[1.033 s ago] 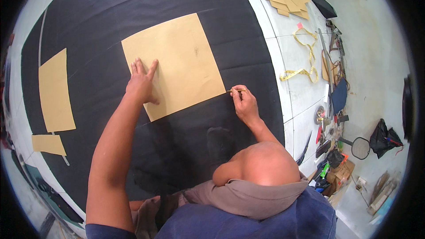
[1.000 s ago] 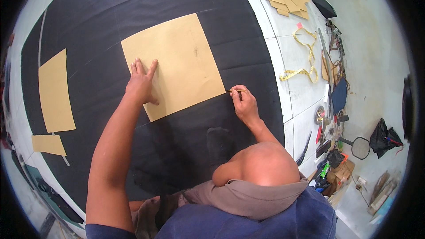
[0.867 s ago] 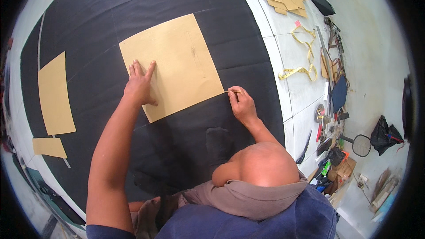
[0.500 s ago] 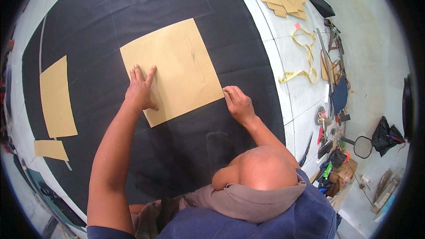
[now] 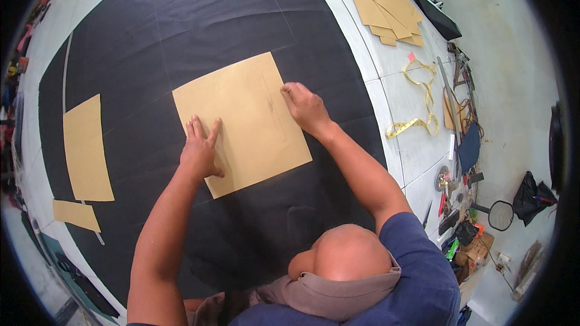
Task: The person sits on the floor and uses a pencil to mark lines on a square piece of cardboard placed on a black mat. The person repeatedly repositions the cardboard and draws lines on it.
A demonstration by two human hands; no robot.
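Observation:
A large tan paper pattern piece point(image 5: 241, 108) lies flat on black cloth point(image 5: 241, 30), with a faint dark smudge and a thin line near its right side. My left hand point(image 5: 202, 148) presses on its lower left part, fingers spread. At the right edge of the piece, my right hand point(image 5: 305, 107) is closed in a pinch. Whatever is between its fingertips is too small to make out. Thin pale lines run across the cloth beyond the piece.
At the left lie two smaller tan pieces point(image 5: 87, 148) over a long thin ruler point(image 5: 66, 72). To the right, on white tiles point(image 5: 417, 157), are a stack of tan pieces point(image 5: 380, 6), a yellow tape measure point(image 5: 428, 93) and assorted tools point(image 5: 450, 199) along the wall.
My right hand has moved from the paper's near right corner up along its right edge. My left hand keeps its place on the paper. The whole view has shifted slightly.

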